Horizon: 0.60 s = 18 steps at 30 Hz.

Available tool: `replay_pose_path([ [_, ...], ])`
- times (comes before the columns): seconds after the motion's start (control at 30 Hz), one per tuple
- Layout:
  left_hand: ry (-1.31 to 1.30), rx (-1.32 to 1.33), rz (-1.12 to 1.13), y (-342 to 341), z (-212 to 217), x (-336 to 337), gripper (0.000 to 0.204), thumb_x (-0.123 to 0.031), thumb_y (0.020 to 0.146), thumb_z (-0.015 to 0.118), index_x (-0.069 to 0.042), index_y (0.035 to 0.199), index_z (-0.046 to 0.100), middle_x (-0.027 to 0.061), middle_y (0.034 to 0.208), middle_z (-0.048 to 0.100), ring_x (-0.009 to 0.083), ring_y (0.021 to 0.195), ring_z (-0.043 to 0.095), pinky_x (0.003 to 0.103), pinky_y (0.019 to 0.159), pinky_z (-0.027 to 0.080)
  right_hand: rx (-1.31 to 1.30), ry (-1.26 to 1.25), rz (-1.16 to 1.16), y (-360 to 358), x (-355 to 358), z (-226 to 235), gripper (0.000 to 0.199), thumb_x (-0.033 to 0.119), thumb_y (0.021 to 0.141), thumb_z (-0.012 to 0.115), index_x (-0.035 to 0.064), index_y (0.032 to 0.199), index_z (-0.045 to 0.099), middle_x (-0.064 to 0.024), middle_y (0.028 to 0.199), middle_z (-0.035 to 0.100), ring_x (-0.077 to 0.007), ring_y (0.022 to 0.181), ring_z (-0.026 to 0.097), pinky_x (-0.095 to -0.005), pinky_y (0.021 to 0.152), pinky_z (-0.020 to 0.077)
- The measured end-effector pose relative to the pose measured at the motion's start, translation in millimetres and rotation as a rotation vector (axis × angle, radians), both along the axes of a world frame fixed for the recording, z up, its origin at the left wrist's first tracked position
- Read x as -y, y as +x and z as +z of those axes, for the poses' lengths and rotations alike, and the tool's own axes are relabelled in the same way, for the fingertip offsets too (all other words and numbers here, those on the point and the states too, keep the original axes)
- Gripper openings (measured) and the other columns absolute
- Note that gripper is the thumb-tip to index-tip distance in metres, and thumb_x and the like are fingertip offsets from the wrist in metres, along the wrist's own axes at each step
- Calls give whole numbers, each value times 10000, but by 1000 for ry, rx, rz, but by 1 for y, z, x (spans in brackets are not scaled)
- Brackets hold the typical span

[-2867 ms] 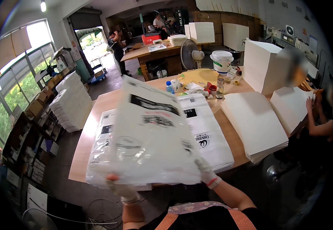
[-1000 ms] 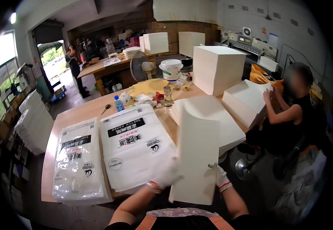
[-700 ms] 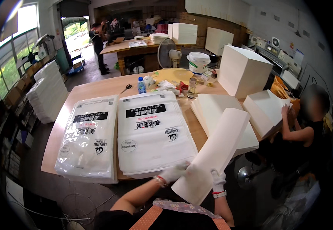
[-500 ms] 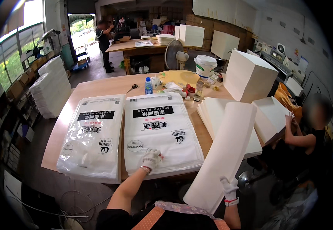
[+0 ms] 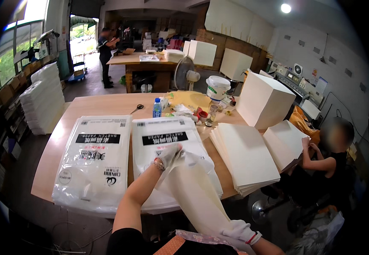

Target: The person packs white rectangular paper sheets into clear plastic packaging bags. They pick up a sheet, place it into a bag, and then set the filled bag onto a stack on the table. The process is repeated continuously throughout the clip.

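Observation:
My left hand [image 5: 170, 155], in a white glove, is closed on the lifted near edge of a clear plastic bag [image 5: 177, 123] with black print, the top one of the right-hand pile. A bowed stack of white paper sheets [image 5: 197, 191] slants from my body up to that edge; its far end lies at the bag's mouth, partly veiled by plastic. Low on the stack, my gloved right hand [image 5: 238, 231] grips its near right edge, thumb hidden. To the left lies a second pile of printed plastic bags [image 5: 92, 170], flat on the table.
Right of the bags lies a fanned pile of white sheets [image 5: 246, 157]. Beyond stand a tall paper block [image 5: 264, 100], a white bucket [image 5: 217, 88], a blue-capped bottle [image 5: 157, 108] and scissors [image 5: 137, 108]. A seated co-worker [image 5: 331, 161] handles paper [image 5: 283, 144] at the right.
The paper stack has swung left and down from upright, its far end now at the bag. My left hand has moved up, raising the bag's edge; my right hand has moved lower.

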State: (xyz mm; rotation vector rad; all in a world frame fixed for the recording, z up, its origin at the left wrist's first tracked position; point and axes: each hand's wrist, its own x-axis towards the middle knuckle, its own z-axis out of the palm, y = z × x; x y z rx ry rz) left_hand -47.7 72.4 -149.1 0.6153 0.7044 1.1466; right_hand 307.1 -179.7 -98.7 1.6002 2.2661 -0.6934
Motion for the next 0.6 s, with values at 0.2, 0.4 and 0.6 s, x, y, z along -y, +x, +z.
replay_pose_path([
  [0.2,567,-570,44,14,152,9,96,-167,847,561,-82,892,555,-16,672,507,81,551,491,232,484,412,98,31,22,12,6,-1,466,502,745,565,83,914,677,-189,823,653,-361,791,635,-435,678,503],
  [0.4,1005,-971,-153,141,126,123,250,-178,832,590,-56,1043,530,147,885,627,283,854,620,368,751,486,-262,445,232,9,-77,-1,486,501,773,584,59,963,654,-155,834,654,-332,752,644,-445,615,498],
  [0.6,740,-1144,98,150,28,116,333,-185,823,583,-85,1130,500,162,854,645,332,797,632,422,704,493,-390,586,-331,-11,-141,-14,213,259,818,554,70,911,587,-159,1015,584,-344,983,549,-412,718,467],
])
